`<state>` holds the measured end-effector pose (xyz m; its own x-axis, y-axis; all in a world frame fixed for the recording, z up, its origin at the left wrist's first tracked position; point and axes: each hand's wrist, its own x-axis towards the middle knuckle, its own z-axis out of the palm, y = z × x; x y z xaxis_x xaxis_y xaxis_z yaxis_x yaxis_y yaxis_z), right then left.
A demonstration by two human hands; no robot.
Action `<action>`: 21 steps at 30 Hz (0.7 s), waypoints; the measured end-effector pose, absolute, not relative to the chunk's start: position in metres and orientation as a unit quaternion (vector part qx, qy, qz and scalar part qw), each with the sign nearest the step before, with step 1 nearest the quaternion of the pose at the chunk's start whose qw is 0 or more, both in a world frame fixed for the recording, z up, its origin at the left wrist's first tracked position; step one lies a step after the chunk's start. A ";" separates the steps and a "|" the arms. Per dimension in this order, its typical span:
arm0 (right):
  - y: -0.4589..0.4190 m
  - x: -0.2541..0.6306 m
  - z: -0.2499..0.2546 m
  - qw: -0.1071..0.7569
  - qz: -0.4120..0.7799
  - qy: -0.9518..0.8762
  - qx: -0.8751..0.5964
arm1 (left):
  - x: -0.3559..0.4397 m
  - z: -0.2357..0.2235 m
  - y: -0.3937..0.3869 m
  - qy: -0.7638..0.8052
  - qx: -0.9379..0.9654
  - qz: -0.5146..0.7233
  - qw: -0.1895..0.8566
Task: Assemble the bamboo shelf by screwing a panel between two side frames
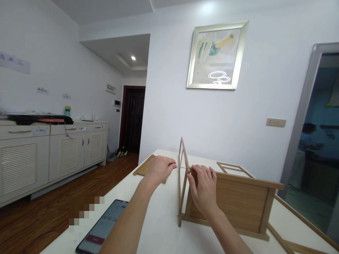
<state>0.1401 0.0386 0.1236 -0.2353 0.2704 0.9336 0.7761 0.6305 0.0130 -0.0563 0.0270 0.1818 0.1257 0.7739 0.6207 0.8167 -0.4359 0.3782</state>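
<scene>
My left hand is closed, pinching a thin metal rod. The rod's far end meets the upper part of an upright, narrow wooden frame; whether it is a screwdriver or a hex key I cannot tell. On the other side, my right hand grips the top corner of a brown wooden panel, fingers over the edge and thumb by the joint. The panel stands upright on the white table, against the frame.
A phone showing a timer lies near the left table edge. Further back is a flat wooden panel. An open wooden frame rests behind the panel, and more wooden bars lie at the right. A person is beyond the doorway.
</scene>
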 end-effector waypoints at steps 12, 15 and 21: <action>0.039 0.141 0.123 0.507 -0.245 -0.746 -0.355 | -0.055 0.176 0.034 -0.490 -0.739 -0.454 -0.089; 0.039 0.141 0.123 0.508 -0.243 -0.747 -0.354 | -0.055 0.175 0.037 -0.486 -0.725 -0.467 -0.140; 0.038 0.141 0.123 0.508 -0.244 -0.748 -0.352 | -0.056 0.176 0.037 -0.487 -0.707 -0.485 -0.168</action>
